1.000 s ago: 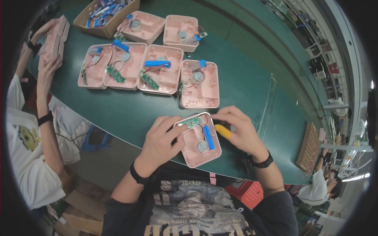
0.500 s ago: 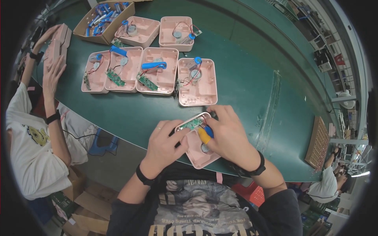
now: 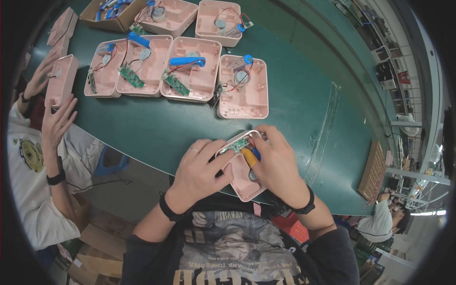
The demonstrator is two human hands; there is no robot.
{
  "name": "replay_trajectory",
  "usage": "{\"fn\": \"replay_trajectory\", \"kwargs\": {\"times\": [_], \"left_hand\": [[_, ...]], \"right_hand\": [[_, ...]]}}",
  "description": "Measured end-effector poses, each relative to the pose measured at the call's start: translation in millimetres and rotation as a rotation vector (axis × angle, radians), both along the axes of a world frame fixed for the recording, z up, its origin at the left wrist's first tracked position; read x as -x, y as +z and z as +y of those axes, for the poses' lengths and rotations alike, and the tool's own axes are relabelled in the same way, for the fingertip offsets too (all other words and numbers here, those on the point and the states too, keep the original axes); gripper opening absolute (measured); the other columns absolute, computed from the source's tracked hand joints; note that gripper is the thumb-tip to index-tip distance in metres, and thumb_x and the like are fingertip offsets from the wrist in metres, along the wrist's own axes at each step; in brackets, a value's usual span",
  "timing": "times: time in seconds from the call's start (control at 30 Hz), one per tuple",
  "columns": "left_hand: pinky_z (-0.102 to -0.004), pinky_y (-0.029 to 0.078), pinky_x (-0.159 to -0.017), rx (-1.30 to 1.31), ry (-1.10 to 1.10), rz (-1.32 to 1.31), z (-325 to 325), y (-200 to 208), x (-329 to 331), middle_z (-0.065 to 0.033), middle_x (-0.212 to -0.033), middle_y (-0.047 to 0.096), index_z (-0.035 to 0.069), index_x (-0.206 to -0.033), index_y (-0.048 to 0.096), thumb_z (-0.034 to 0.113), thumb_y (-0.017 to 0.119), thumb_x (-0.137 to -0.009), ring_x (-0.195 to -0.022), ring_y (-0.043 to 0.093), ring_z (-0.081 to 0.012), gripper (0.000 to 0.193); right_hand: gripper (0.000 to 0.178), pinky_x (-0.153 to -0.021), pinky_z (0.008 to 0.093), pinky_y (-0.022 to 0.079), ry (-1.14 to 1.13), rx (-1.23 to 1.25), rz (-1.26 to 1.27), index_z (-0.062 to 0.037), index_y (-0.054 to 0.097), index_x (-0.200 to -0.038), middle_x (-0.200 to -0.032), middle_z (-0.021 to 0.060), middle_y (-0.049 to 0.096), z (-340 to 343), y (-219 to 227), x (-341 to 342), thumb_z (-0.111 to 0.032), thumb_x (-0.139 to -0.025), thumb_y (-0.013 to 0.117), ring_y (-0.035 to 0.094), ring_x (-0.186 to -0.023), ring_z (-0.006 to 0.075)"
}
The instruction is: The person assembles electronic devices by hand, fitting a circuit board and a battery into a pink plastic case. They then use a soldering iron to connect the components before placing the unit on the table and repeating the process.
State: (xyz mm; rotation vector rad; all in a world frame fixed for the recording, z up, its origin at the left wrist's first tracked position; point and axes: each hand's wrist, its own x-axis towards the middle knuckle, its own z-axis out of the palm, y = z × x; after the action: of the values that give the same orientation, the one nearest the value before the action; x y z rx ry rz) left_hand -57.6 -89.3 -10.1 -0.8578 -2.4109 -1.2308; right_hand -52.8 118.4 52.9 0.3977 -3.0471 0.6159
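Note:
At the near table edge, a pink plastic casing (image 3: 243, 184) lies tilted between my hands. My left hand (image 3: 202, 166) grips its left side, with fingertips on the green circuit board (image 3: 239, 144) inside the far end. My right hand (image 3: 278, 159) curls round the far right corner. A yellow finger cover (image 3: 249, 156) on one of its digits reaches into the casing beside the board. Next to that digit a blue cylindrical battery (image 3: 257, 153) shows in part. My right fingertips are partly hidden, as is a round metal disc under that hand.
Several open pink casings, such as this one (image 3: 244, 102), stand beyond my hands with boards, wires and blue batteries. A cardboard box (image 3: 114, 23) of batteries is at the far left. A co-worker's hands (image 3: 59, 118) hold another casing. A brown gridded tray (image 3: 375, 173) lies right.
The view has shifted, so the far casings appear higher. The yellow-covered digit has moved slightly against the board. The co-worker's hands are lower, around a casing.

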Motion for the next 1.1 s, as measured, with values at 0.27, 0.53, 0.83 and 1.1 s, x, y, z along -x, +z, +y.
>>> {"fn": "replay_trajectory", "kwargs": {"times": [0.27, 0.53, 0.83, 1.1], "left_hand": [[-0.0426, 0.06, -0.083, -0.019, 0.009, -0.023, 1, 2, -1, -0.0123, -0.115, 0.07, 0.004, -0.108, 0.078, 0.008, 0.077, -0.074, -0.095, 0.068, -0.0326, 0.034], [-0.0425, 0.059, -0.086, 0.027, 0.029, 0.008, 3, -1, -2, -0.0128, -0.111, 0.068, 0.002, -0.107, 0.075, 0.011, 0.076, -0.077, -0.096, 0.066, -0.0313, 0.031], [-0.0451, 0.059, -0.086, 0.016, 0.032, -0.019, 2, 2, -2, -0.0148, -0.117, 0.069, 0.002, -0.11, 0.077, 0.01, 0.077, -0.076, -0.098, 0.067, -0.0354, 0.035], [-0.0439, 0.058, -0.087, 0.032, 0.016, -0.019, 2, 5, -4, -0.015, -0.119, 0.069, 0.002, -0.109, 0.077, 0.009, 0.078, -0.078, -0.101, 0.068, -0.0351, 0.032]], "right_hand": [[0.03, -0.075, 0.0407, 0.06, -0.044, 0.088, 0.008, 0.0033, 0.074, -0.11, -0.118, 0.0142, 0.068, -4, -2, 0, -0.004, -0.082, 0.083, 0.073, -0.089, 0.0331], [0.032, -0.076, 0.04, 0.061, -0.001, -0.016, -0.005, 0.003, 0.074, -0.112, -0.115, 0.0135, 0.071, -2, 1, 8, -0.004, -0.082, 0.083, 0.074, -0.09, 0.0326], [0.033, -0.084, 0.0392, 0.06, 0.013, 0.192, -0.037, -0.0004, 0.075, -0.12, -0.118, 0.0156, 0.073, 24, 22, -7, -0.009, -0.089, 0.081, 0.072, -0.102, 0.031], [0.03, -0.086, 0.0355, 0.057, -0.108, 0.439, -0.304, -0.0003, 0.074, -0.121, -0.116, 0.0146, 0.074, 76, 13, -37, -0.013, -0.094, 0.078, 0.072, -0.099, 0.0261]]}}
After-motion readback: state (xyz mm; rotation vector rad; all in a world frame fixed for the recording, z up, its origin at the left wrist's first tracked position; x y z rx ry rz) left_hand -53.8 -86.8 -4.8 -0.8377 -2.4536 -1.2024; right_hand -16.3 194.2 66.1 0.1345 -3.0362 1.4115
